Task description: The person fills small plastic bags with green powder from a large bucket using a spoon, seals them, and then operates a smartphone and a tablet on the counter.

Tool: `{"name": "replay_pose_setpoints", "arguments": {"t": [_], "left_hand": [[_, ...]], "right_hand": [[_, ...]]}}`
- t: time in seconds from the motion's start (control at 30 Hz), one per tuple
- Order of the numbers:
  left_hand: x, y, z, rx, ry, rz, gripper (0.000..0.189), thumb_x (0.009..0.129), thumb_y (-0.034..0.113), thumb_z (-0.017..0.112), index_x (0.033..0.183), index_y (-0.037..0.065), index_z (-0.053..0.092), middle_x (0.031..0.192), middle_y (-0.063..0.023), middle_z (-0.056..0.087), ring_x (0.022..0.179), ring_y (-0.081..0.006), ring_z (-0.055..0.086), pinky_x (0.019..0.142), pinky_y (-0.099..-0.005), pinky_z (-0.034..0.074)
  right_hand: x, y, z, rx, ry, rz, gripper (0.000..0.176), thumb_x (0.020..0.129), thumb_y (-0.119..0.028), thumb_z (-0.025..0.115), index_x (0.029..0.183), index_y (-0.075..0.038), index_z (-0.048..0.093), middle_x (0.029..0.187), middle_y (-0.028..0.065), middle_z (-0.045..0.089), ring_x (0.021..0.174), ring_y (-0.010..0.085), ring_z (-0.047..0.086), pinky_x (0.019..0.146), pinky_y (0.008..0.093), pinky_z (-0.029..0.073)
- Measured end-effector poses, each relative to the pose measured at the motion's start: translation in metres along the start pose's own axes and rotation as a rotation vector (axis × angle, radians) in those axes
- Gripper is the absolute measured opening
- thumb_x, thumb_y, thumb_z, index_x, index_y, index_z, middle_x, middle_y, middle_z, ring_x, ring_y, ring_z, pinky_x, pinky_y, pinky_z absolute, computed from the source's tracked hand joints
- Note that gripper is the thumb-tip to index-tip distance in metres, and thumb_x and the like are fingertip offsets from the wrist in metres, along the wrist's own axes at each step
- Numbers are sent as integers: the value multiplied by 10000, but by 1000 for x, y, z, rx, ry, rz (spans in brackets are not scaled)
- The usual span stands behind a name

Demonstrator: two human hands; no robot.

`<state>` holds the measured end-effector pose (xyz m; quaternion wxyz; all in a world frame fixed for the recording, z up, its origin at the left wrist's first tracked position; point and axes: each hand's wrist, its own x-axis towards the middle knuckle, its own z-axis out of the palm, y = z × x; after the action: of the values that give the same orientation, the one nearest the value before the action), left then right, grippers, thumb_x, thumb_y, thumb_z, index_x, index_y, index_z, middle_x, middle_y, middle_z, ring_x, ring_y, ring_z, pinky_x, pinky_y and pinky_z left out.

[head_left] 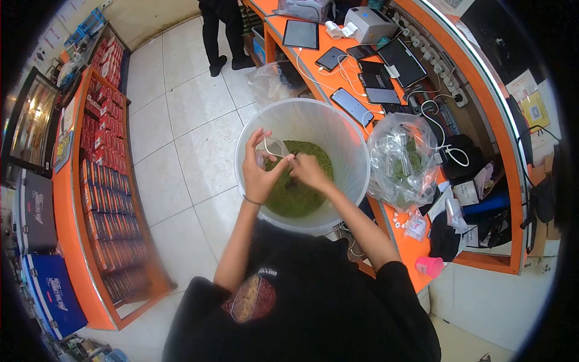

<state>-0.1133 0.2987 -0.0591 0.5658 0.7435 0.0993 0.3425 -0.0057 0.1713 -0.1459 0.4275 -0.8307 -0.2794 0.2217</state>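
A large translucent white tub [356, 190] stands in front of me with green, finely chopped plant-like material [310, 202] in it. Over its left side my left hand [259, 175] is curled around a small clear plastic cup [275, 146] with a pale rim. My right hand [309, 171] reaches in from the right with its fingers closed, their tips right at my left thumb. What my right fingers hold is hidden. Both hands are above the green material.
Right of the tub, a clear plastic bag [401, 157] with green material sits on the orange counter [410, 268]. Phones, a tablet [300, 34], cables and a white printer [368, 25] lie further back. A pink cup [429, 266] is near. Someone's legs [222, 30] stand ahead; shelves [108, 235] line the left.
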Motion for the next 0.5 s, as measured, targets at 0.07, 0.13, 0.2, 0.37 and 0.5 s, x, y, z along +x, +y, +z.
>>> {"name": "replay_pose_setpoints", "arguments": {"t": [0.07,0.13,0.2,0.37,0.5], "left_hand": [[0,0,0,-22,55,-21,787,727,119,834,1379,27,404,1344,-134,526,736,-76,546,608,-205,478],[1,-4,0,-48,136,-61,776,693,162,865,1326,-10,451,1305,-135,551,695,-100,556,751,-263,484],[1,-7,-1,-60,144,-64,779,695,157,865,1331,-9,447,1314,-132,539,701,-99,554,744,-259,482],[1,-5,0,-153,180,-60,766,711,149,857,1341,1,446,1340,-111,501,713,-95,549,684,-240,468],[2,0,-3,-126,175,-71,755,748,116,826,1373,8,418,1356,-106,474,744,-78,542,586,-200,436]], "right_hand": [[-8,-6,29,116,-137,83,395,980,-242,516,786,84,626,654,164,658,579,244,692,573,370,538],[-23,-27,35,262,-193,209,378,984,-219,512,787,85,620,754,177,679,620,258,703,597,344,565],[-25,-27,32,449,-179,296,376,996,-224,497,817,84,615,800,179,678,657,259,707,622,337,576],[-23,-11,1,722,-207,376,385,1034,-256,437,926,82,584,922,191,666,795,267,711,715,330,597],[-23,-7,-30,742,-226,365,371,1048,-277,401,1010,58,556,974,202,673,868,250,698,768,316,583]]}}
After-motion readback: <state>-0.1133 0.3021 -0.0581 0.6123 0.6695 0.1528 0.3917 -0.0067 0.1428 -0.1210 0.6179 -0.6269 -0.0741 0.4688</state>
